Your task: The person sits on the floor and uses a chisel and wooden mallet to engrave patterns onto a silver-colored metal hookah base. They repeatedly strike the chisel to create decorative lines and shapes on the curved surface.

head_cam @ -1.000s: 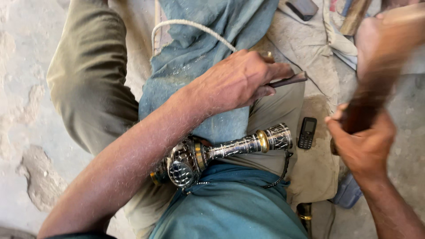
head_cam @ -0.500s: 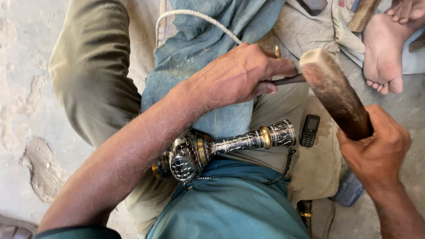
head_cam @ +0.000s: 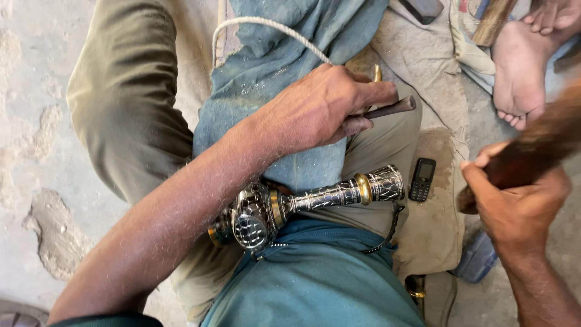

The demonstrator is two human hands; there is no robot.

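The person sits on the floor with a blue cloth (head_cam: 284, 54) spread over the thigh. An ornate silver dagger handle (head_cam: 315, 200) is tucked at the waist. The left hand (head_cam: 321, 109) presses on the cloth, closed around a thin metal punch (head_cam: 387, 110) whose tip points to the right. The right hand (head_cam: 514, 206) is closed around a wooden mallet (head_cam: 538, 145), lifted and blurred beside the knee. I judge a good blow needs the punch kept steady and the mallet landing square on its end. A small black phone (head_cam: 422, 179) lies near
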